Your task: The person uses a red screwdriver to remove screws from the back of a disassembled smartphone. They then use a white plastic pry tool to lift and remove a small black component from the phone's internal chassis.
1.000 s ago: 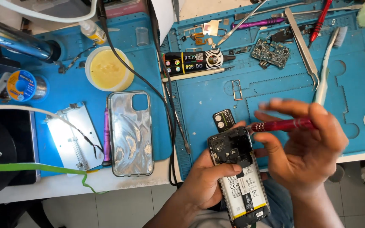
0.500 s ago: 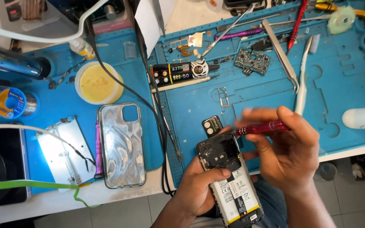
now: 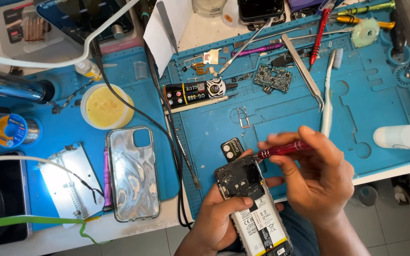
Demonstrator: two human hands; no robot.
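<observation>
We hold an opened smartphone [image 3: 255, 208] low in the centre of the frame, its back cover off so the battery and the dark upper shield plate show. Our left hand [image 3: 219, 220] cups it from beneath, thumb pressed across the middle of the body and fingers wrapped round the far edge, so the grip is closed on the phone's sides. Our right hand [image 3: 316, 178] sits just right of it, fingers pinched together on a red-handled precision screwdriver [image 3: 283, 150] that lies nearly level, its tip pointing left toward the phone's upper corner; we cannot tell whether the tip touches a screw. We judge the phone light but fragile in this state: the frame is stiff, yet the exposed board, flex cables and battery should not be squeezed or pierced, so the bare metal edges are the safe place to hold it, as the left hand does. The screwdriver is slim, rigid and apt to roll, best held near its knurled neck. Just above the phone, on the blue repair mat [image 3: 357, 118], lies a small black camera cover [image 3: 232, 150], and a clear phone case [image 3: 134, 173] rests at lower left.
</observation>
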